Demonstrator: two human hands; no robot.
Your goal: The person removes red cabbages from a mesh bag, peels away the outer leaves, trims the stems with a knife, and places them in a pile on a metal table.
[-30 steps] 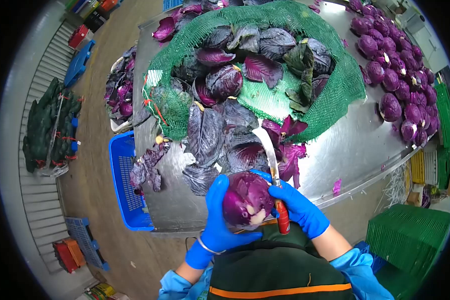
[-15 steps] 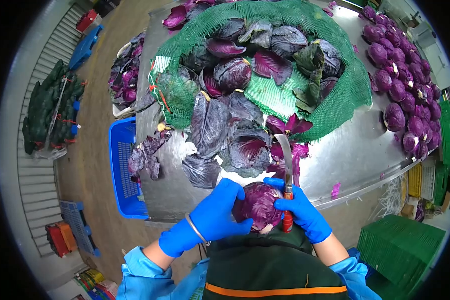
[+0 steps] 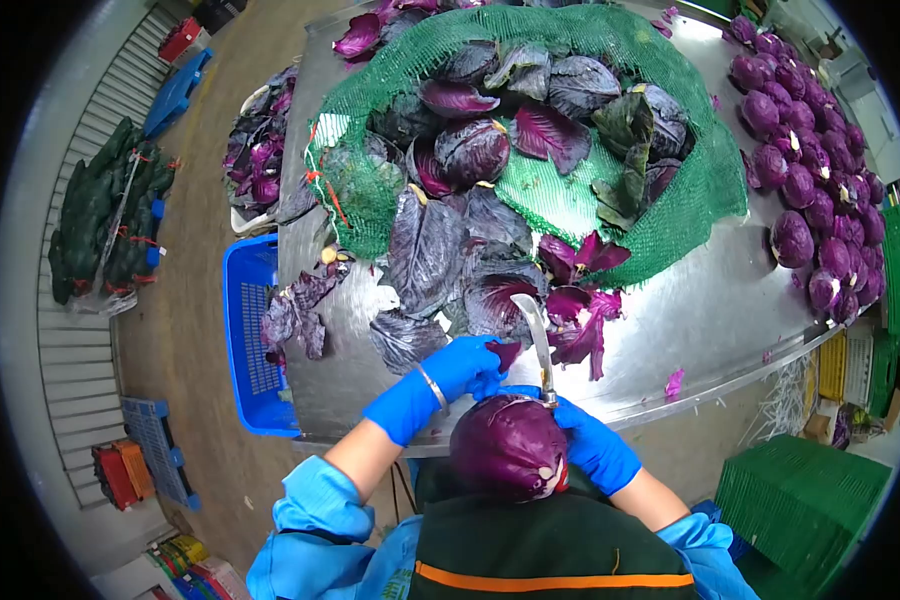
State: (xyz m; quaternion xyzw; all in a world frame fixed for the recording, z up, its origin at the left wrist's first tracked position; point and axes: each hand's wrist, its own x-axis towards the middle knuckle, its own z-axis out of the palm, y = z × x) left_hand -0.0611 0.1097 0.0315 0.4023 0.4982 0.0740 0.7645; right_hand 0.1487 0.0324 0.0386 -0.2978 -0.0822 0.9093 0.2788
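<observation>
A purple red cabbage (image 3: pixel 508 446) sits close against my apron, its pale stem end toward me. My right hand (image 3: pixel 598 440), in a blue glove, steadies the cabbage's right side and grips a curved-blade knife (image 3: pixel 542 345), whose blade points up and away. Most of the knife's red handle is hidden behind the cabbage. Beyond the cabbage, my left hand (image 3: pixel 458 370), also gloved, pinches a small purple leaf piece (image 3: pixel 504 353). Loose outer leaves (image 3: pixel 425 245) lie on the metal table just ahead of both hands.
A green mesh bag (image 3: pixel 715 190) spreads over the metal table (image 3: pixel 710 310), open around unpeeled cabbages. Peeled cabbages (image 3: pixel 805 190) are piled at right. Beside the table's left edge are a blue basket (image 3: pixel 245 345) and a white-rimmed container (image 3: pixel 238 222) of leaves. Green crates (image 3: pixel 800 500) stand lower right.
My left hand has left the cabbage and moved forward, now with a leaf piece. The cabbage has turned and come nearer my body, showing a smoother surface. The knife has shifted slightly left.
</observation>
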